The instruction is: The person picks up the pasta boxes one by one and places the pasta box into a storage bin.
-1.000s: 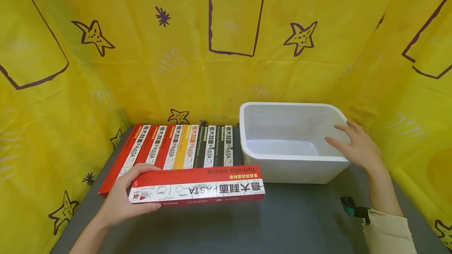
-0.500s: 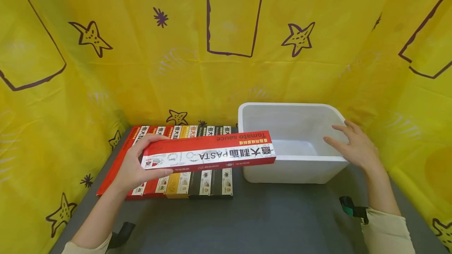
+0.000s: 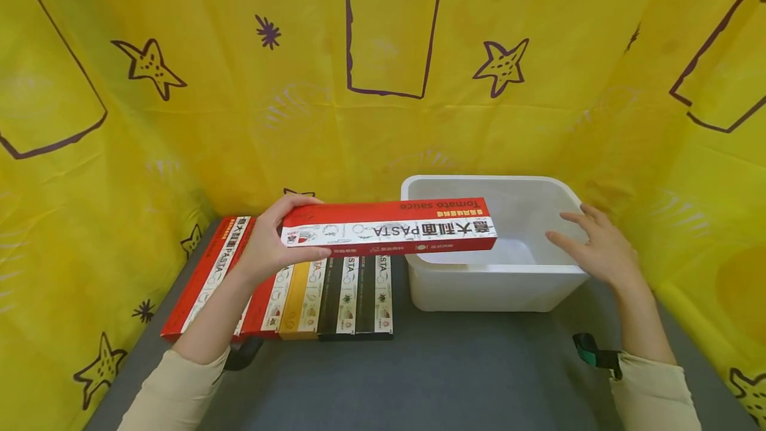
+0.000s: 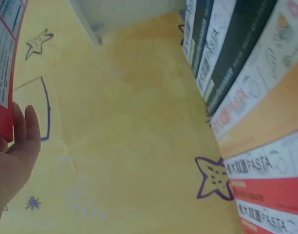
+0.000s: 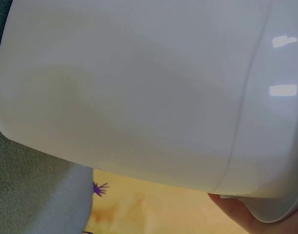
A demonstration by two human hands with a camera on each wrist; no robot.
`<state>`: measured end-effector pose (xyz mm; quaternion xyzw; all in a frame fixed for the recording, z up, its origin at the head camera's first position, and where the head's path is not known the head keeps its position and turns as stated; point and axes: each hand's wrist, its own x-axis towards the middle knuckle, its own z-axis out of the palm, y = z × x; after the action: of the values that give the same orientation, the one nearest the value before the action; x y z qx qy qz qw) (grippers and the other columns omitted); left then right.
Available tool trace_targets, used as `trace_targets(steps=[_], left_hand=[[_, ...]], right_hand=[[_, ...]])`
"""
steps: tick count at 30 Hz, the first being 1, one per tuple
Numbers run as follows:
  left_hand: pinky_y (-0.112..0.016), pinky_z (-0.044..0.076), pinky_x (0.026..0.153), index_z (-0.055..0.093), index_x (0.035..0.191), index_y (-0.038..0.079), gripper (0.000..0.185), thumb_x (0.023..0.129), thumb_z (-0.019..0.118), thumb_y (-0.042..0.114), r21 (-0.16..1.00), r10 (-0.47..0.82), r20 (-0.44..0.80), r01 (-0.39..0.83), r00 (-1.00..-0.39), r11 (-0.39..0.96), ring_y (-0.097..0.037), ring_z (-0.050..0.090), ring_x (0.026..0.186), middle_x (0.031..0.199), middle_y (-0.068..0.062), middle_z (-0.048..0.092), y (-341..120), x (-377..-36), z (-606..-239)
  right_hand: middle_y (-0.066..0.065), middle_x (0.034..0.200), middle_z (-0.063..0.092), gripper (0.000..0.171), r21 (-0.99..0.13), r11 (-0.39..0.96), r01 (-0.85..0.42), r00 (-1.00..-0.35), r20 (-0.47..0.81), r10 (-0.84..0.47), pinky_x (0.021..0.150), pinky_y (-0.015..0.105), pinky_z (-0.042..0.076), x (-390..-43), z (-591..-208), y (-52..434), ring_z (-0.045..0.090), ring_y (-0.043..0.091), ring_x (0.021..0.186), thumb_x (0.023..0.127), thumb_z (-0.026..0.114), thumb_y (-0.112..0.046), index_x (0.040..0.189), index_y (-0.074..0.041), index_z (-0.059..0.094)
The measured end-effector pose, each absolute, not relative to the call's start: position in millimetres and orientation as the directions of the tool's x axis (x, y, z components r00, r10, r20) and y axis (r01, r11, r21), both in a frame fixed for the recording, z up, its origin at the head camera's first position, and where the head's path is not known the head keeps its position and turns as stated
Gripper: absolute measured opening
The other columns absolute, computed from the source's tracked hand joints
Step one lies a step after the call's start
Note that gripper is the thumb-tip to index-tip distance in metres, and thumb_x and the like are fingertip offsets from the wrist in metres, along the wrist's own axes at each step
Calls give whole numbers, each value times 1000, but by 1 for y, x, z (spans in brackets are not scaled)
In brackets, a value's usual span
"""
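A long red-and-white pasta box (image 3: 389,228), printed "Tomato sauce", is raised level above the table. My left hand (image 3: 266,245) grips its left end, thumb on the near side and fingers over the far side. Its right end overlaps the opening of a white plastic bin (image 3: 479,291) in the head view. At the bin's right side, my right hand (image 3: 601,248) rests against the rim with thumb and fingers extended, not curled. The right wrist view shows the bin's outer wall (image 5: 139,97) and a bit of that hand at the bottom right.
Left of the bin lies a row of pasta boxes: red boxes (image 3: 203,278), a yellow box (image 3: 293,304) and black boxes (image 3: 365,311). The held box and left arm partly cover them. A yellow patterned cloth (image 3: 383,138) hangs around the dark grey table (image 3: 443,378).
My left hand has carried the red pasta box up, away from me and to the right, to the bin's opening. My right hand has stayed at the bin's rim.
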<state>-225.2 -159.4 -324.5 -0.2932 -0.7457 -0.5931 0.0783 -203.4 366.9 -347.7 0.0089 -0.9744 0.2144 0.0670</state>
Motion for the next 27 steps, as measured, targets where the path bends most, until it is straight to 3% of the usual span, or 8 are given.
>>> trace_targets(steps=[12, 21, 27], left_hand=[[-40, 50, 78, 62, 121, 11, 64, 64, 91, 17, 767, 360, 473, 577, -804, 280, -21, 56, 96, 114, -3, 59, -111, -255, -309], [-37, 48, 82, 64, 121, 14, 70, 61, 90, 39, 672, 351, 447, 568, -822, 475, -18, 57, 98, 115, 0, 62, -67, -273, -296], [-33, 46, 83, 65, 117, 12, 68, 61, 88, 44, 605, 391, 429, 581, -814, 544, -16, 56, 96, 111, -1, 63, -35, -285, -288]], right_hand=[[32, 153, 19, 73, -413, 911, -18, -991, 130, 39, 90, 77, 23, -204, -347, 365, 27, 59, 127, 95, 49, -57, 142, -1, 44], [31, 153, 19, 74, -407, 913, -21, -990, 137, 38, 89, 77, 24, -203, -346, 364, 28, 59, 128, 94, 50, -58, 142, -2, 45], [31, 153, 18, 75, -412, 911, 1, -993, 111, 51, 90, 77, 23, -202, -346, 364, 26, 59, 128, 94, 49, -59, 143, -3, 43]])
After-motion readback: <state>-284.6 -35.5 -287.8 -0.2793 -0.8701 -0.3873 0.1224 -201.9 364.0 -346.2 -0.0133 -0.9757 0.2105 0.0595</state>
